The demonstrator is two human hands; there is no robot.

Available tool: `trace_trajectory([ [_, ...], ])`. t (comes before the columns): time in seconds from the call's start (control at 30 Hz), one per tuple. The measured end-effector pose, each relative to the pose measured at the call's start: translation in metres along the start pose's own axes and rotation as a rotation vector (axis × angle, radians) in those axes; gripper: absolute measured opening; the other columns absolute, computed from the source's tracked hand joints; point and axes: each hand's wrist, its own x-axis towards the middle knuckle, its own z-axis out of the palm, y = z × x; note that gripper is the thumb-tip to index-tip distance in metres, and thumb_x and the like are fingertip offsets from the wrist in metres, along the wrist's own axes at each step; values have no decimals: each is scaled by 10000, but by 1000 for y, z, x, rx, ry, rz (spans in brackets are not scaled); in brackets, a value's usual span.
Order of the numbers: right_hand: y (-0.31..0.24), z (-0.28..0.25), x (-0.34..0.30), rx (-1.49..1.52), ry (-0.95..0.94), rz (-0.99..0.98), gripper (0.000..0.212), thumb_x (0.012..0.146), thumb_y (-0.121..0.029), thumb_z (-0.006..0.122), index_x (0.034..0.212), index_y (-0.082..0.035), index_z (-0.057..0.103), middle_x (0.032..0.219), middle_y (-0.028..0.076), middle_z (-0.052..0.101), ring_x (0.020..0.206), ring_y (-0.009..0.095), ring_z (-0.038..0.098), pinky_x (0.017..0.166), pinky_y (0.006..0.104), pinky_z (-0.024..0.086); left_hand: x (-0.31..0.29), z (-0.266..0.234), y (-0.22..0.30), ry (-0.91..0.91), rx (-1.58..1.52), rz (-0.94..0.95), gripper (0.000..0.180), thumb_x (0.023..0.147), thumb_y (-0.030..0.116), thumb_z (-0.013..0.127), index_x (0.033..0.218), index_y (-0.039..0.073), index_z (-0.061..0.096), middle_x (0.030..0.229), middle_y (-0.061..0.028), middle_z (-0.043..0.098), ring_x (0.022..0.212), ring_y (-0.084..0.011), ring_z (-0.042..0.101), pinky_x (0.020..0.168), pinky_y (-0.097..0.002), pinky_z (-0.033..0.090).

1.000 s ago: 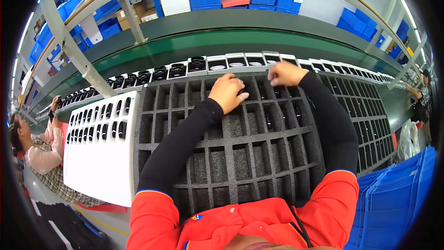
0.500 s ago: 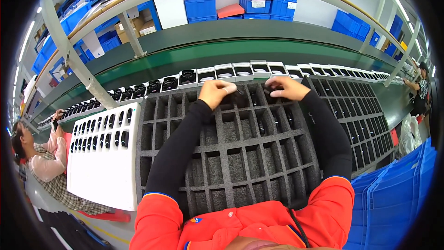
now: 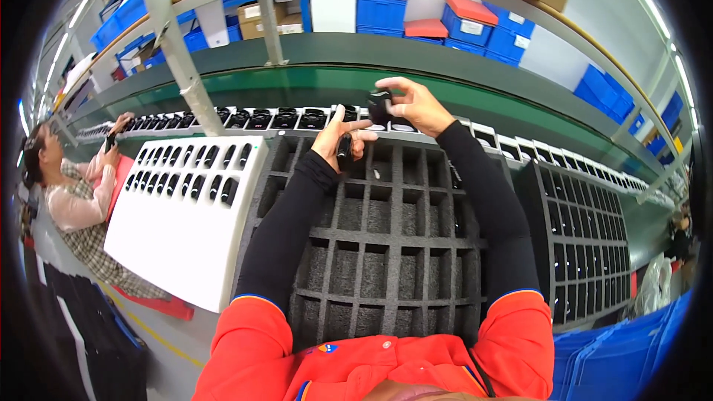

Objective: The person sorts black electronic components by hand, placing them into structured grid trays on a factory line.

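My right hand (image 3: 425,109) pinches a small black glossy device (image 3: 379,106) between thumb and fingers, above the row of small white boxes (image 3: 403,126). Lower and to its left, my left hand (image 3: 332,138) is turned partly palm up, its curled fingers closed on another black, rounded device (image 3: 344,150). The exact kind of both pieces is too small to make out. Beneath my arms lies a dark grey foam tray (image 3: 358,235) divided into deep rectangular pockets. Many pockets show bare foam; a few at the right hold black pieces, partly hidden by my right arm.
A white foam tray (image 3: 178,241) with black devices stands left, beside a seated person (image 3: 78,200). Another dark foam tray (image 3: 587,249) with filled pockets lies right. Boxes line the green conveyor (image 3: 312,80). A metal post (image 3: 174,44) rises at left; blue bins (image 3: 616,356) stand lower right.
My right hand has lifted from the foam tray to above the white boxes, carrying a black device. My left hand has turned palm up. The whole view has swung left.
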Motion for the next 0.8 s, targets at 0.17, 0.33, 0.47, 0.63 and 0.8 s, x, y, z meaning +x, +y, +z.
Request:
trace_trajectory([
  [0.17,32,31,46,30,-80,-57,399,759,45,608,1140,-5,501,1088,67,548,1000,169,550,886,300,443,-13,-23,15,-34,-75,220,426,869,429,529,1048,43,522,900,-114,640,501,-102,498,461,-231,404],
  [0.33,57,31,46,-84,13,-66,357,755,44,629,1089,-9,516,1058,67,563,987,166,564,865,291,451,-17,-30,18,-15,-36,252,409,864,406,557,1048,44,512,1002,-159,610,483,-104,512,449,-230,432],
  [0.47,47,37,44,-66,-7,-93,351,764,62,612,1091,-22,516,1063,58,547,994,154,552,875,286,438,-9,-39,20,130,-9,201,480,890,451,482,1084,13,474,978,-225,602,460,-108,488,442,-236,414],
  [0.63,46,18,43,-183,-45,-143,389,763,131,538,1118,-25,503,1100,68,537,1052,169,533,907,300,432,-10,-21,20,39,135,269,354,841,175,599,1125,-8,491,931,-123,620,472,-80,490,449,-196,423],
  [0.8,28,27,41,-1030,131,-495,299,762,25,577,1047,-64,595,984,71,583,959,225,538,830,331,440,-14,-20,20,199,545,402,603,730,11,678,1270,-26,411,839,-58,620,495,-102,534,437,-203,432],
])
